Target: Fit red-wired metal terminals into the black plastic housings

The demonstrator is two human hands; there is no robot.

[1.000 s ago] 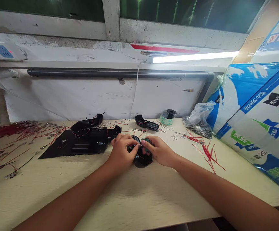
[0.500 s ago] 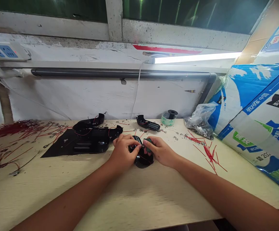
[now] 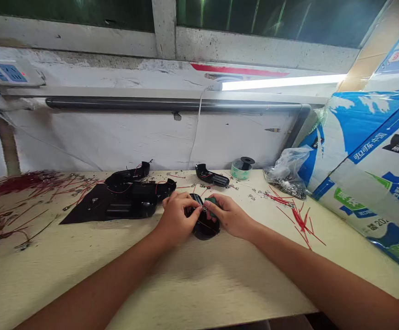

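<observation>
In the head view a black plastic housing (image 3: 206, 230) rests on the table between my hands, its hollow side up, with a thin red wire inside. My left hand (image 3: 178, 214) is closed at the housing's left side, thumb and forefinger pinched over its inside. Curled around a small dark green object (image 3: 213, 207) is my right hand (image 3: 233, 216), at the housing's right edge. Fingers cover most of the green object, so its kind is unclear. A tiny shiny metal part (image 3: 204, 209) shows between the fingertips of both hands.
Similar black housings (image 3: 130, 201) lie on a black sheet (image 3: 82, 208) at left. Another housing (image 3: 213, 176) and a tape roll (image 3: 241, 170) stand behind. Red wires (image 3: 301, 219) and a plastic bag of metal parts (image 3: 287, 176) lie right, beside a large blue-white carton (image 3: 368, 183).
The view has shifted slightly, moving the scene a little to the right. Both hands stay at the housing in nearly the same pose, with small finger movement at most.
</observation>
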